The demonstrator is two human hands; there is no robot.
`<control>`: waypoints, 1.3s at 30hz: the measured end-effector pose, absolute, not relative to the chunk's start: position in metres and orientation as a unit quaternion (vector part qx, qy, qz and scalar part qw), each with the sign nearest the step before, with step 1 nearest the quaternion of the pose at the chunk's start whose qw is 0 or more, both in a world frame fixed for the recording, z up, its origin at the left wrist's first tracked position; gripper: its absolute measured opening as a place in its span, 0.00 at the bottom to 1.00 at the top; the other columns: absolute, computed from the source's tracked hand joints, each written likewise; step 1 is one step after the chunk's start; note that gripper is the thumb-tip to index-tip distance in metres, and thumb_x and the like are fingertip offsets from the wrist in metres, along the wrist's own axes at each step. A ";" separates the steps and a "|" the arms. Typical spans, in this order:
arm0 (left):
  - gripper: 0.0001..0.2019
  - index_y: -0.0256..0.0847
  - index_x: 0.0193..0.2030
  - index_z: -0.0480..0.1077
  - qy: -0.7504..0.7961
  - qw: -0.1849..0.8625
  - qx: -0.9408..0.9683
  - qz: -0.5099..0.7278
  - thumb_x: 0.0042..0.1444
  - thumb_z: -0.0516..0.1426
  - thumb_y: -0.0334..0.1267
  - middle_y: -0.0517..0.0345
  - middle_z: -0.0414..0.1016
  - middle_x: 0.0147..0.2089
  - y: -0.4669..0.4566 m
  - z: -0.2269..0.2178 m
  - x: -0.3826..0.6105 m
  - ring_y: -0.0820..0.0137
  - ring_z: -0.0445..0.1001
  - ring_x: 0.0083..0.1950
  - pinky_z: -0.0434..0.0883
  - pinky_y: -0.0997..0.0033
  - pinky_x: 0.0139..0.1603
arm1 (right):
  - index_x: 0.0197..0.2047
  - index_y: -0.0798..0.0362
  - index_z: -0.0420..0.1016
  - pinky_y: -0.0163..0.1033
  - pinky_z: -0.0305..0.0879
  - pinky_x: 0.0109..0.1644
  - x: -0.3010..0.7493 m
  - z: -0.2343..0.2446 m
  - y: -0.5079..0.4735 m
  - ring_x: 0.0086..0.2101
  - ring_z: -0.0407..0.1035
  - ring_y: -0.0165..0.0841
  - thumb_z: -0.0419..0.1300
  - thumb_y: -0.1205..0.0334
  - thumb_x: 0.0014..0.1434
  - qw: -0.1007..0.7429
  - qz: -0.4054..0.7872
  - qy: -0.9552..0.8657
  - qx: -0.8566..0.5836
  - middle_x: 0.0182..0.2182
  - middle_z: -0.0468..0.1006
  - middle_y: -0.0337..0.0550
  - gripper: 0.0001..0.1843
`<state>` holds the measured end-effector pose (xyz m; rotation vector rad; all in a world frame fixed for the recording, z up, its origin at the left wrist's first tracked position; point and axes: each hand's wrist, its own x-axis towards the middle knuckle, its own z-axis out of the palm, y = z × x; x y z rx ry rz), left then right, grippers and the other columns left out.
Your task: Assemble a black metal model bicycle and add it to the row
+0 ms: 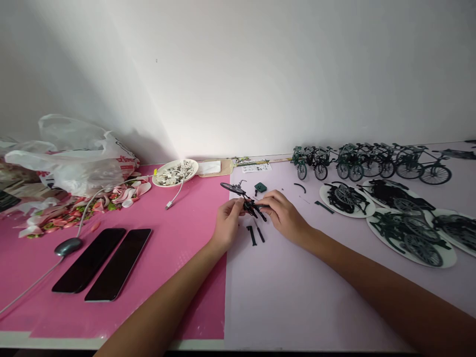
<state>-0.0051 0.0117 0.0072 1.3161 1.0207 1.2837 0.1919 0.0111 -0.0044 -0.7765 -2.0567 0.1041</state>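
Bare forearms, the left [167, 292] over the pink surface [197, 238] and the right [379, 287] over the pale lilac one [293, 302], reach in from the bottom edge to a small model bicycle [253, 210], held up just right of the seam between the two colours. It is dark, nearly black, and spindly. One thin-spoked wheel [232, 188] juts out at the far left, seen almost edge-on as a narrow oval, with slim greyish handlebars beside it; the frame slants down to the right between the hands, its rear part too small and shaded to make out clearly. The left hand [226, 224] has thumb and forefinger pinched close on the frame. The right hand's [286, 215] thumb and bent fingers close on a slim dark piece [262, 205] against the frame; whether it is attached cannot be told. Just below lie a dark flat strip [252, 236] and a thin black rod [261, 235]; a dark green block [261, 187] sits just beyond. Finished-looking bicycles [372, 161] stand near the wall, right.
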 end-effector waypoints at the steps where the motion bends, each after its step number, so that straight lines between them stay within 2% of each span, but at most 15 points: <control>1: 0.23 0.38 0.39 0.81 0.423 0.500 0.540 0.529 0.61 0.60 0.58 0.49 0.82 0.37 0.012 0.007 -0.005 0.64 0.78 0.39 0.73 0.64 0.43 | 0.55 0.46 0.72 0.50 0.78 0.51 0.192 -0.004 0.011 0.46 0.72 0.40 0.50 0.74 0.70 0.454 0.041 -0.833 -0.314 0.44 0.71 0.47 0.18; 7: 0.20 0.38 0.40 0.81 0.427 0.501 0.538 0.525 0.58 0.63 0.55 0.51 0.82 0.39 0.011 0.007 -0.007 0.65 0.77 0.39 0.73 0.65 0.45 | 0.55 0.47 0.72 0.48 0.78 0.51 0.191 -0.005 0.011 0.46 0.72 0.39 0.50 0.75 0.70 0.455 0.042 -0.834 -0.310 0.44 0.70 0.47 0.18; 12: 0.18 0.39 0.41 0.81 0.417 0.510 0.544 0.520 0.57 0.64 0.52 0.51 0.83 0.42 0.009 0.010 -0.007 0.65 0.77 0.40 0.73 0.63 0.48 | 0.55 0.46 0.73 0.51 0.78 0.52 0.192 -0.005 0.012 0.47 0.72 0.40 0.51 0.74 0.70 0.458 0.033 -0.832 -0.312 0.44 0.71 0.47 0.17; 18: 0.18 0.40 0.43 0.80 0.390 0.527 0.545 0.523 0.52 0.69 0.50 0.48 0.83 0.49 0.007 0.012 -0.006 0.59 0.79 0.49 0.73 0.58 0.55 | 0.55 0.46 0.73 0.52 0.78 0.51 0.193 -0.004 0.012 0.47 0.72 0.41 0.51 0.72 0.71 0.463 0.039 -0.827 -0.316 0.44 0.71 0.47 0.17; 23: 0.21 0.39 0.47 0.78 0.382 0.513 0.561 0.526 0.54 0.69 0.51 0.45 0.81 0.54 0.005 0.011 -0.004 0.58 0.79 0.54 0.73 0.56 0.59 | 0.56 0.46 0.74 0.52 0.78 0.51 0.194 -0.005 0.014 0.46 0.71 0.41 0.51 0.71 0.71 0.474 0.045 -0.819 -0.320 0.44 0.71 0.47 0.17; 30: 0.22 0.39 0.46 0.72 0.389 0.482 0.560 0.551 0.52 0.71 0.48 0.47 0.81 0.47 0.004 0.009 0.000 0.58 0.81 0.50 0.76 0.57 0.54 | 0.56 0.46 0.73 0.52 0.77 0.52 0.194 -0.006 0.014 0.48 0.72 0.41 0.52 0.71 0.71 0.476 0.033 -0.815 -0.330 0.44 0.71 0.47 0.16; 39: 0.14 0.39 0.42 0.78 0.383 0.452 0.608 0.530 0.55 0.69 0.47 0.48 0.83 0.47 0.001 0.016 0.000 0.58 0.80 0.50 0.74 0.55 0.58 | 0.59 0.45 0.73 0.54 0.76 0.53 0.196 -0.008 0.016 0.48 0.72 0.43 0.55 0.70 0.71 0.479 0.027 -0.810 -0.337 0.46 0.73 0.49 0.17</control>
